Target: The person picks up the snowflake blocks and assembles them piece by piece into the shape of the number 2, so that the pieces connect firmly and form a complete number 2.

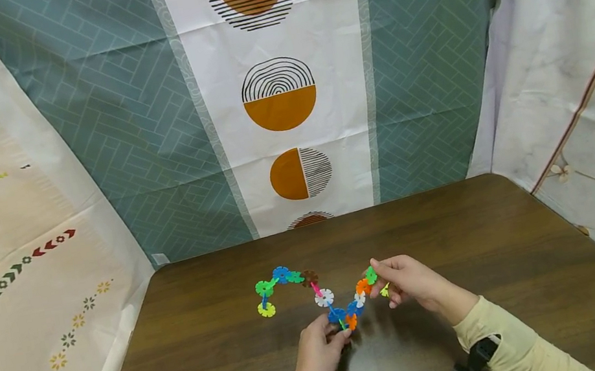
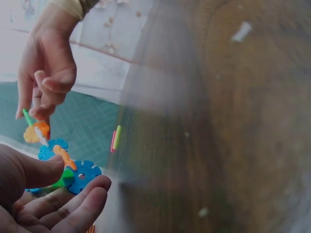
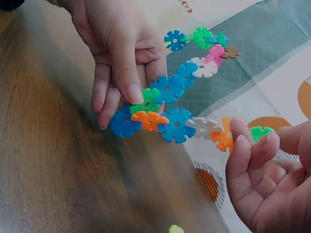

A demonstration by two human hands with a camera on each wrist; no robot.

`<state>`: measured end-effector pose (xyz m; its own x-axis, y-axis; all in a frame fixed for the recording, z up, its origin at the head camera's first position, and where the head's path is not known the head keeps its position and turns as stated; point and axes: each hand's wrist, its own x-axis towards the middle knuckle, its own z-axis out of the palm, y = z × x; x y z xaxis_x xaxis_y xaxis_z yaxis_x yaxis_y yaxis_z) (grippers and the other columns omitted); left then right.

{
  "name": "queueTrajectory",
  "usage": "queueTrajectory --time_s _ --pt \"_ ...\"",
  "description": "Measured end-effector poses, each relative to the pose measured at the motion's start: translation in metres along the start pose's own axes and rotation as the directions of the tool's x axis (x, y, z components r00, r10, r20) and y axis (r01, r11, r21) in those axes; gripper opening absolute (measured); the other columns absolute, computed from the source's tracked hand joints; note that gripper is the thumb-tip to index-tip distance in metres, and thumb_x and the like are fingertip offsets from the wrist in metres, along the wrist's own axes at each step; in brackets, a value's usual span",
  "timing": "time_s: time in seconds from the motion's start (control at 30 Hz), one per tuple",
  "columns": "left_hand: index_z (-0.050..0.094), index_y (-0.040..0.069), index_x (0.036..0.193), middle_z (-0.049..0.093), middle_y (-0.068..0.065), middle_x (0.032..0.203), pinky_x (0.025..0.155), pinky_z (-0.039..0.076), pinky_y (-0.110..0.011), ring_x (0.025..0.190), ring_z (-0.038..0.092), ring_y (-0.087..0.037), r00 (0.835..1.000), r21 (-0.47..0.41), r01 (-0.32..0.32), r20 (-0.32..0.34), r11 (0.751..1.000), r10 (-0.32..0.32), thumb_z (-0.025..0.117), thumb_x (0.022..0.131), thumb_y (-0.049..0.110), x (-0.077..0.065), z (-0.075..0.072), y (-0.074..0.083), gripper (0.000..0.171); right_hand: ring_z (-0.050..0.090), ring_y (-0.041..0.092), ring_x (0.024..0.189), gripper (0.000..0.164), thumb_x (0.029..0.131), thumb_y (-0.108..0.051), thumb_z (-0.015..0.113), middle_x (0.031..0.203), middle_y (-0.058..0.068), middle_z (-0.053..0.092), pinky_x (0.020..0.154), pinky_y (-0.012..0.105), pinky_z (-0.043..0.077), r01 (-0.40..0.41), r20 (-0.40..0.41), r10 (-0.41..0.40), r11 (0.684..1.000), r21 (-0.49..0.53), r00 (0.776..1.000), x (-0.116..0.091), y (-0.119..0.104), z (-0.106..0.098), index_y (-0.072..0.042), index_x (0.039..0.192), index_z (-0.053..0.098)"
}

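A chain of slotted, flower-shaped plastic discs in several colours hangs between the two hands; its white disc (image 1: pixel 325 298) shows near the middle. My left hand (image 1: pixel 316 350) pinches a green disc (image 3: pixel 146 102) between thumb and fingers, beside blue discs (image 3: pixel 176 124) and an orange disc (image 3: pixel 149 120). At the chain's right end, my right hand (image 1: pixel 408 282) pinches another green disc (image 1: pixel 371 275), linked to an orange disc (image 1: pixel 363 287). The other end curves away to the left and finishes in a yellow disc (image 1: pixel 267 310).
On the brown wooden table (image 1: pixel 216 370), a yellow-green disc (image 1: pixel 385 291) lies by the right hand, partly hidden. A pink piece (image 2: pixel 113 141) shows beside a yellow-green one in the left wrist view. A patterned cloth (image 1: pixel 273 38) hangs behind the table's far edge.
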<state>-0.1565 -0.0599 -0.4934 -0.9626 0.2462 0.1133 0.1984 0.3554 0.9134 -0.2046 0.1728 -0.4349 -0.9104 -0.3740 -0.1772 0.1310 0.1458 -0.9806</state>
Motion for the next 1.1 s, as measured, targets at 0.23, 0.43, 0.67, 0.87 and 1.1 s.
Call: queueTrajectory --time_s 0.23,0.43,0.67,0.87,1.1 --pt "0.063 -0.002 0.097 0.074 -0.011 0.087 0.062 0.054 -0.024 0.071 0.071 -0.02 1.0 0.001 0.004 0.005 1.0 -0.004 0.071 0.088 0.003 0.002 0.0 -0.001 0.013 0.054 0.011 0.049 0.063 0.099 -0.051 0.048 0.091 0.018 0.071 0.066 0.034 0.057 -0.061 0.051 0.057 0.995 0.084 0.997 -0.001 0.003 0.003 0.008 0.117 0.056" --pt "0.064 -0.001 0.097 0.074 -0.01 0.086 0.062 0.054 -0.023 0.071 0.07 -0.021 1.0 0.011 0.018 0.002 1.0 -0.018 0.071 0.088 0.004 0.001 0.001 -0.001 0.013 0.052 0.01 0.05 0.057 0.098 -0.049 0.052 0.089 0.017 0.072 0.066 0.032 0.057 -0.039 0.01 0.038 0.991 0.125 0.999 0.001 0.01 0.009 0.006 0.106 0.062" --pt "0.064 -0.001 0.097 0.074 -0.009 0.083 0.061 0.053 -0.023 0.068 0.07 -0.02 1.0 0.012 0.021 -0.008 1.0 -0.021 0.071 0.087 0.002 0.001 0.001 -0.003 0.012 0.054 0.009 0.05 0.051 0.101 -0.042 0.05 0.086 0.012 0.073 0.064 0.029 0.056 -0.019 0.018 0.016 0.987 0.161 1.0 0.001 0.013 0.01 0.007 0.106 0.061" --pt "0.065 -0.001 0.097 0.074 -0.007 0.082 0.061 0.052 -0.023 0.066 0.069 -0.017 1.0 0.015 0.022 -0.016 1.0 -0.021 0.072 0.087 0.003 0.0 0.003 -0.002 0.013 0.054 0.008 0.051 0.049 0.101 -0.039 0.05 0.087 0.01 0.073 0.066 0.028 0.056 -0.018 0.031 0.013 0.984 0.175 0.999 0.0 0.014 0.009 0.008 0.107 0.061" --pt "0.065 0.0 0.094 0.073 -0.007 0.08 0.058 0.051 -0.022 0.065 0.068 -0.016 1.0 0.013 0.003 -0.02 1.0 -0.003 0.073 0.086 0.003 -0.002 0.003 -0.002 0.012 0.054 0.008 0.053 0.045 0.102 -0.037 0.049 0.087 0.009 0.073 0.067 0.028 0.056 -0.021 0.029 0.017 0.984 0.176 0.999 0.0 0.017 0.008 0.006 0.107 0.06"
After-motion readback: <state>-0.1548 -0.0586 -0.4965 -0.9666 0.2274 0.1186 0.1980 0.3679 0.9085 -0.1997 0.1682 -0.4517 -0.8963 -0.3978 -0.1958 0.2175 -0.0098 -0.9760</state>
